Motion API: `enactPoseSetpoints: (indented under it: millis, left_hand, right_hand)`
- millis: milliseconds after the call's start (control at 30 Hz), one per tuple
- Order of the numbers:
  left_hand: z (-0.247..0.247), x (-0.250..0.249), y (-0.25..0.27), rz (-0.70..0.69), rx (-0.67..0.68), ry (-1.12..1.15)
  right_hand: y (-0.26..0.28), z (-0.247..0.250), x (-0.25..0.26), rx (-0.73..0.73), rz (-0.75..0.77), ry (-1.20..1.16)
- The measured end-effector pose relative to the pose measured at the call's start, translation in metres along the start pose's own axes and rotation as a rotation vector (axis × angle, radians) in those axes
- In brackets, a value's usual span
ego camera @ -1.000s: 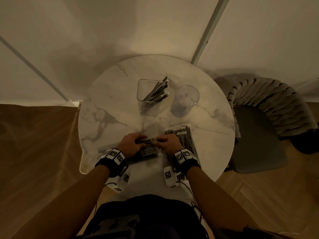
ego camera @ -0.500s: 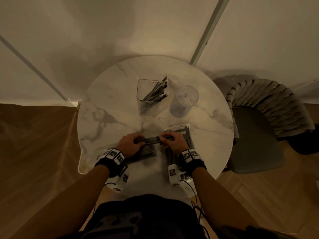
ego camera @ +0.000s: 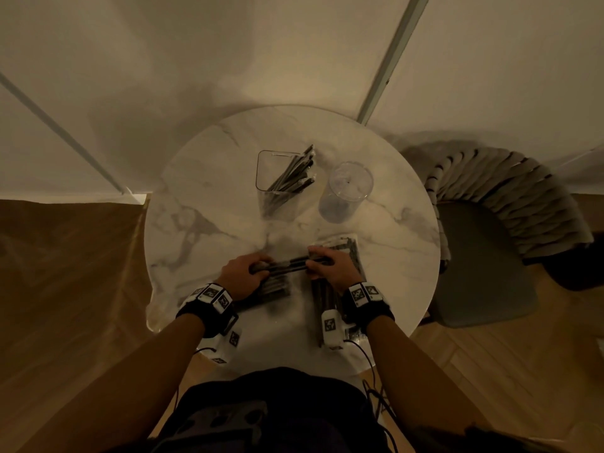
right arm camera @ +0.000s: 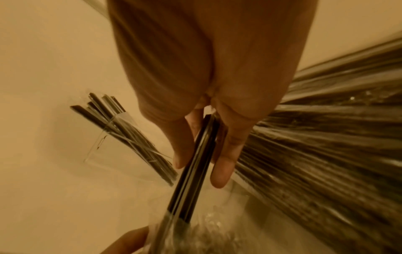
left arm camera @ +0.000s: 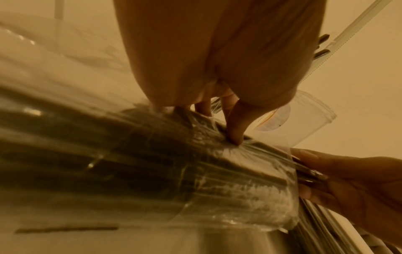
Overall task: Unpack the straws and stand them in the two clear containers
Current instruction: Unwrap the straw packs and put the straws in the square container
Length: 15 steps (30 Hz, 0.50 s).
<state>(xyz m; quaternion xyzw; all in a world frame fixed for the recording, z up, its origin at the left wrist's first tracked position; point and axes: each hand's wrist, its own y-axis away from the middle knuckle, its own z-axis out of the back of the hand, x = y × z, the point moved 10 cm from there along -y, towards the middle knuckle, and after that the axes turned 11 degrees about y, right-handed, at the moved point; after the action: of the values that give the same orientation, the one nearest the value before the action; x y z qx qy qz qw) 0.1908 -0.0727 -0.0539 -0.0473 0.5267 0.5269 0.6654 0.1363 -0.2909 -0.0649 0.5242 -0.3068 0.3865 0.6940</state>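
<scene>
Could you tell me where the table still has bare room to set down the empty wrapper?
The table's left half is bare marble, left of the square container. The near right is crowded: both hands, left hand and right hand, work over straw packs, below the round cup.

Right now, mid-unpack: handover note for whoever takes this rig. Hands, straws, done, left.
Left hand: holds the open straw pack down on the table.
Right hand: pinches a few black straws, partly drawn out of that pack.
Second pack lies under the right hand.
Done: square container holds a leaning bunch of straws.
Left: round container is empty; stand these straws, then empty both packs.
</scene>
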Motion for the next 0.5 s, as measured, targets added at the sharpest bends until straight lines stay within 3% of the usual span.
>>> enactPoseSetpoints:
  millis: [233,500]
  left_hand:
    - [-0.001,0.005,0.003,0.031,0.027,0.007]
    - [0.005,0.019,0.003,0.153,0.024,-0.058]
  right_hand:
    - [0.003,0.006,0.005,-0.037,-0.009,0.036]
    - [0.017,0.082,0.032,-0.181,0.02,0.17]
